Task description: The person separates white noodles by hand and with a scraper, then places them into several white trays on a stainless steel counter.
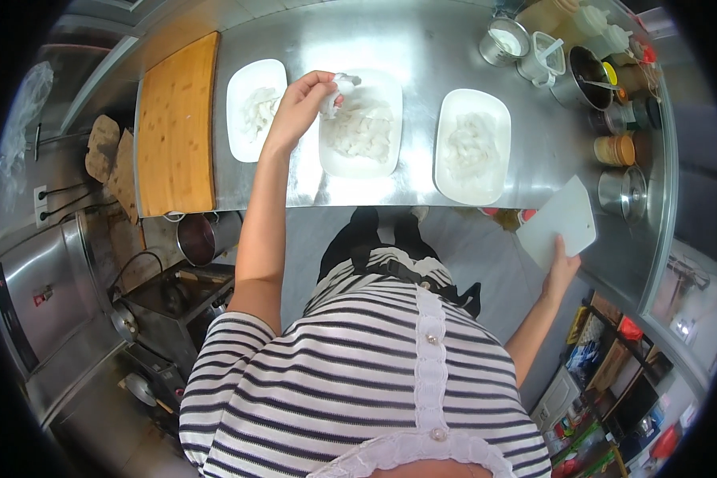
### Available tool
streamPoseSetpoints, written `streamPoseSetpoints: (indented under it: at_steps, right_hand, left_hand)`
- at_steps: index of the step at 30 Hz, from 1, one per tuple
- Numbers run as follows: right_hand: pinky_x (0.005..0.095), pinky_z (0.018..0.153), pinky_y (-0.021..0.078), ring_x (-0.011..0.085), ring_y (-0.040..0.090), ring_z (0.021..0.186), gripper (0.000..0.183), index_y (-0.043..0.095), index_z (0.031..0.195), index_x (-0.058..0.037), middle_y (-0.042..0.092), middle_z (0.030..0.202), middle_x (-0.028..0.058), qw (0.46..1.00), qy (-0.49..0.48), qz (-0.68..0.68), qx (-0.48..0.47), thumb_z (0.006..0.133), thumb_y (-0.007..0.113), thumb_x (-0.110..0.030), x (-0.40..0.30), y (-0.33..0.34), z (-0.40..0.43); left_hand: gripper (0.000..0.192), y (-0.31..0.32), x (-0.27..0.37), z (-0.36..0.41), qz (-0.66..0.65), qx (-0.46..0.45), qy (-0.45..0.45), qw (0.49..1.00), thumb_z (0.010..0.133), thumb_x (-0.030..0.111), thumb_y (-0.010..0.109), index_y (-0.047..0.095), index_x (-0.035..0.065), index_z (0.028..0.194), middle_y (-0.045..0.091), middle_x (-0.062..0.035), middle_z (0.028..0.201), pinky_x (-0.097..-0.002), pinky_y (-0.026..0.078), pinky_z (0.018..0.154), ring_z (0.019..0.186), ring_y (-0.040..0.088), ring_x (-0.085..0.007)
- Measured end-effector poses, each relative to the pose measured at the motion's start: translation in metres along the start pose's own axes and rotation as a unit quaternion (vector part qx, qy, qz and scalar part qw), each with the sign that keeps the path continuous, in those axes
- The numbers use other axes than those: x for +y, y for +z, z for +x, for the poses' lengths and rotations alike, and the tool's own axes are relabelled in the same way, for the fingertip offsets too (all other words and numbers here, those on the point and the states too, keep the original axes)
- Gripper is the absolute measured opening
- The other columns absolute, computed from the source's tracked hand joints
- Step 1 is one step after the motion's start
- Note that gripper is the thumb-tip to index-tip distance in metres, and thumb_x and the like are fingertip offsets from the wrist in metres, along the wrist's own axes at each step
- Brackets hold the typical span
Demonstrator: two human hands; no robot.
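My left hand (308,104) pinches a crumpled white wad (333,100), a cloth or paper towel as far as I can tell, above the upper left part of the middle dish. That white rectangular dish (359,169) holds pale, translucent raw pieces (360,134); their exact kind is unclear. To its left stands a smaller white dish (242,150), partly behind my left hand, with similar pieces. Another white dish (472,194) of them sits to the right. At the counter's front right, my right hand (561,269) grips a thin, pale plastic board (560,221) by its edge.
A wooden cutting board (176,128) lies at the left of the steel counter (418,54). Metal pots (582,77), a white-filled metal cup (505,45), jars (614,150) and bottles crowd the right side. A lidded steel pot (622,194) stands beyond my right hand. Below left is a stove (176,299).
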State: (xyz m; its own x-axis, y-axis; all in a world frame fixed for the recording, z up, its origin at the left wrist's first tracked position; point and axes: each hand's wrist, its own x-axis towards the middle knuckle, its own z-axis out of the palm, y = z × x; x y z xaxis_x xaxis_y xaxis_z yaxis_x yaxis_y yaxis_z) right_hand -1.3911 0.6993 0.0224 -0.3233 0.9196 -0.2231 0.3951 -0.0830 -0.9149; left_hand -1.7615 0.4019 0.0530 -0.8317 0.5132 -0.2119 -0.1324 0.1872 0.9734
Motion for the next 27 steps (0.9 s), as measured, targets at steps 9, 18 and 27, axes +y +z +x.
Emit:
streamPoseSetpoints:
  at_steps: [9,18,27]
  right_hand:
    - [0.0270,0.075,0.0404,0.0152,0.053,0.084,0.034,0.051,0.101,0.0093,0.057,0.096,0.0110,1.000,-0.009,0.006,-0.024,0.079,0.057,-0.015,-0.007,0.007,-0.005]
    - [0.0245,0.072,0.0398,0.0133,0.052,0.080,0.035,0.052,0.099,0.0077,0.057,0.091,0.0087,0.998,-0.027,-0.017,-0.048,0.078,0.059,-0.019,-0.023,0.032,-0.011]
    - [0.0255,0.072,0.0402,0.0141,0.052,0.081,0.035,0.052,0.099,0.0100,0.057,0.093,0.0103,0.998,-0.023,-0.043,-0.047,0.079,0.058,-0.018,-0.032,0.045,-0.021]
  left_hand:
    - [0.014,-0.028,0.005,-0.025,-0.060,0.038,-0.047,0.996,0.080,0.014,0.051,0.053,0.0033,0.089,0.056,-0.0009,0.074,-0.0197,0.039,0.065,0.069,0.051,-0.0075]
    - [0.023,-0.122,-0.030,-0.030,-0.038,0.226,0.058,0.972,0.079,0.014,0.053,0.051,0.0024,0.098,0.051,0.0009,0.075,-0.0201,0.039,0.063,0.070,0.048,-0.0063]
    - [0.041,-0.168,-0.136,-0.024,0.278,0.245,-0.007,0.929,0.074,0.018,0.053,0.049,-0.0050,0.108,0.057,-0.0185,0.092,-0.0308,0.044,0.071,0.078,0.057,-0.0243]
